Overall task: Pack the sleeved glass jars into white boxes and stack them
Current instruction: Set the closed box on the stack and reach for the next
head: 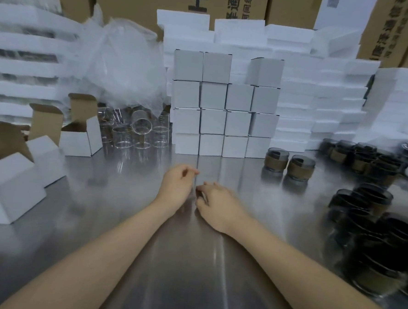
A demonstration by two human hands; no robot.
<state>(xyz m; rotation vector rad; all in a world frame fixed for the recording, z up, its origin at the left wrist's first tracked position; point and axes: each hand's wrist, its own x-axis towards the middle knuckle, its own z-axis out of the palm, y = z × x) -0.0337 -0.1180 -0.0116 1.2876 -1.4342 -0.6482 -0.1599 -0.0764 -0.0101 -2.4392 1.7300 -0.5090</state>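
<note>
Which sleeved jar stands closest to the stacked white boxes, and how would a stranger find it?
Find the wall of closed white boxes at the middle of the steel table. Off its lower right corner, apart from the dark crowd of jars farther right, stand just two. Pick the left jar, nearer the boxes than its twin.

Table [191,261]: brushed metal, glossy, mirrors what stands on it. Stacked boxes [225,108]: matt white card, smooth; the open boxes [80,137] at left show raw brown cardboard inside. Sleeved jars [301,166]: dark smoked glass, shiny, with matt brown bands that look like cork or felt. Bare jars [137,136]: clear glossy glass. Bag [122,65]: thin crinkled clear plastic. Slabs [296,107] behind: white foam, matt. Cartons [231,3]: brown corrugated card.
</note>
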